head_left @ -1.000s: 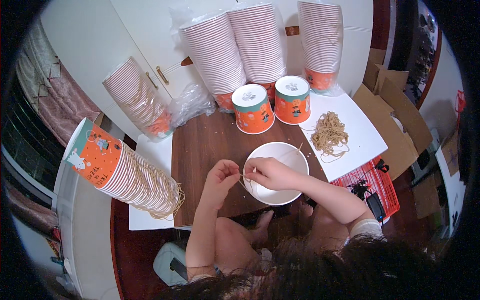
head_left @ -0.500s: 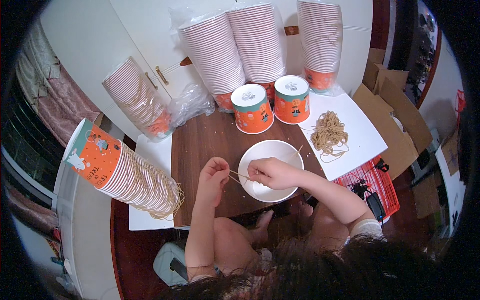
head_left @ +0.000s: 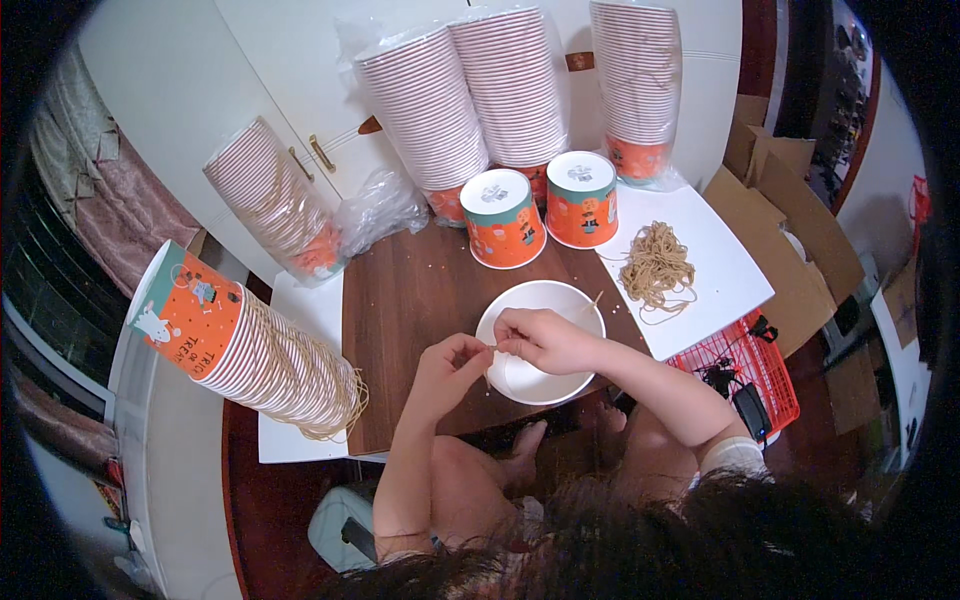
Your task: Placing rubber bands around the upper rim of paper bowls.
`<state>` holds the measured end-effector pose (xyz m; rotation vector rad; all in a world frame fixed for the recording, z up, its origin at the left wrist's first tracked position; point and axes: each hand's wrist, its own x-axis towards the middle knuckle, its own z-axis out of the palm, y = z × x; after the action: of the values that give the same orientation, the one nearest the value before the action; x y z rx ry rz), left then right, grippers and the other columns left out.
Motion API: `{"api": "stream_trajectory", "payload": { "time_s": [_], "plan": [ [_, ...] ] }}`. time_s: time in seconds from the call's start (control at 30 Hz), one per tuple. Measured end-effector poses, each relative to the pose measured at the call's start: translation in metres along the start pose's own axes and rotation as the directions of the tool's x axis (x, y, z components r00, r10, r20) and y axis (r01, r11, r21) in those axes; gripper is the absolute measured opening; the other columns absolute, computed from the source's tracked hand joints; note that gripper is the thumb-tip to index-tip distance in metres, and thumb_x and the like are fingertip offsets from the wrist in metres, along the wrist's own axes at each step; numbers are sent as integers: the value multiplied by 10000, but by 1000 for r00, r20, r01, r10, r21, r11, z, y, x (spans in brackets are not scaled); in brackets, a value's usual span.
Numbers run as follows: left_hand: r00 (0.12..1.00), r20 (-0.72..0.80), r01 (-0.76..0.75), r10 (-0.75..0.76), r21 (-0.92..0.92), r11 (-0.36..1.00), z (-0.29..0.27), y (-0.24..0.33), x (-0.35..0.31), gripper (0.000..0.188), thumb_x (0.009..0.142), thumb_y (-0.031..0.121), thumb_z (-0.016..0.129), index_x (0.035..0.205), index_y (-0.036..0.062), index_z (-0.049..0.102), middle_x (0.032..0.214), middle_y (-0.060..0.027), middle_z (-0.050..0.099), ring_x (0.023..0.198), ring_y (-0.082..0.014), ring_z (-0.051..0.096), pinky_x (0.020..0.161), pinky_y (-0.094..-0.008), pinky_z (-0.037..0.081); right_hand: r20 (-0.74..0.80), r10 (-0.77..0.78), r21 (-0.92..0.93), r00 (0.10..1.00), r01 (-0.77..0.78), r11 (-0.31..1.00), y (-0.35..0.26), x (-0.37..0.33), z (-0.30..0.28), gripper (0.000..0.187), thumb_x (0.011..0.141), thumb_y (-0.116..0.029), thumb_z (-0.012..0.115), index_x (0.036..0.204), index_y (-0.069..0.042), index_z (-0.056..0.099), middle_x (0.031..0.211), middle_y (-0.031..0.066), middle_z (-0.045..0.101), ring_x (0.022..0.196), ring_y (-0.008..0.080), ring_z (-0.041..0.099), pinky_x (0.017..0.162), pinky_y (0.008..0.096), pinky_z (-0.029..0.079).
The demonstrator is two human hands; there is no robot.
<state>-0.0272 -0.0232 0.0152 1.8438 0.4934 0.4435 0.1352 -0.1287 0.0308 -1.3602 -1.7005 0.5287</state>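
A white paper bucket [head_left: 545, 389] stands mouth up at the near edge of the brown table top. Over its left rim, my left hand [head_left: 447, 372] and my right hand [head_left: 540, 340] meet fingertip to fingertip. Both are closed in a pinch on a thin tan cord, mostly hidden by the fingers now. At the bucket's right rim a tan cord end [head_left: 595, 301] pokes up. Beyond the bucket, two orange and green paper buckets, one on the left [head_left: 503, 225] and one on the right [head_left: 582, 208], rest upside down.
A tangled pile of tan cord [head_left: 657, 262] lies on the white panel at right. A tall bucket stack [head_left: 275, 350] with cords along it leans at left. Several bagged stacks [head_left: 425, 110] line the back. A red basket [head_left: 775, 385] and cardboard boxes [head_left: 800, 220] sit at right.
My left hand has moved right and slightly down, up against my right hand. The cord stretched between them before is now mostly covered by the fingers.
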Motion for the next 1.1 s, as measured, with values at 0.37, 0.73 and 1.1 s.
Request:
{"api": "stream_trajectory", "payload": {
  "time_s": [0.37,0.73,1.1],
  "plan": [
    [991,-134,-24,10,-98,995,5,12,-2,45,766,37,579,800,10,567,670,36,532,612,-21,458,558,-165,374,-38,-8,60,999,11,998,0,-1,3,97,812,-116,517,840,-30,481,655,68,529,597,172,528,552,290,412],
    [976,-215,-37,35,-8,999,9,12,-1,73,748,66,610,799,15,617,560,70,461,517,-4,377,474,-161,297,-38,31,138,999,-25,990,0,0,3,71,820,-99,489,847,-39,463,686,73,550,632,172,554,577,288,428],
    [975,-219,-39,30,-38,999,8,1,4,86,765,81,600,801,7,620,565,53,490,524,-13,405,476,-168,322,68,-11,50,998,8,999,-5,-1,-2,69,797,-63,471,849,-24,449,711,99,547,674,230,549,625,319,422]
  ]
}}
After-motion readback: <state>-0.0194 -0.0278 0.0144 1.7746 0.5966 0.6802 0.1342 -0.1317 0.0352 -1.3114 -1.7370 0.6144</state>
